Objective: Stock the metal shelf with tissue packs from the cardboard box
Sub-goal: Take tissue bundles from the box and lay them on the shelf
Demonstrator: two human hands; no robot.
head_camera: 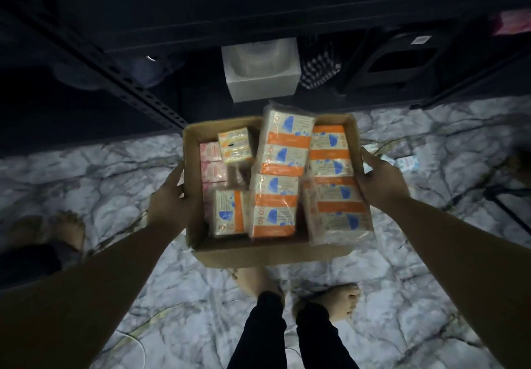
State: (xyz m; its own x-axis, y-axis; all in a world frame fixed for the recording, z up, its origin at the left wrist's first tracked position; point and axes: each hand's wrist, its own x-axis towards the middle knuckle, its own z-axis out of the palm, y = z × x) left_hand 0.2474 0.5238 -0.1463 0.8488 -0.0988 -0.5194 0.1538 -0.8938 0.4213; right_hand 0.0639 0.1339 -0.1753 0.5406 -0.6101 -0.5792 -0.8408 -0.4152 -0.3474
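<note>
Nearest are the person's bare feet [330, 299] and dark trouser legs on a marbled grey-white floor [402, 268]. Above them both forearms reach forward to an open cardboard box [270, 253] held off the floor. The left hand [169, 199] presses flat against the box's left wall, fingers straight, a released grip carrying the load. The right hand [379, 178] lies the same way on the right wall, fingers extended along the cardboard. Inside the box lie tissue packs [275, 204] in clear wrap with orange bands and blue marks, filling the middle and right; smaller pink packs [211, 164] sit at the left. Farther off stands the dark metal shelf [138, 92], its perforated upright slanting at the left. On its low level sits a white box [261, 72], with a checkered cloth [319, 66] just right of it.
</note>
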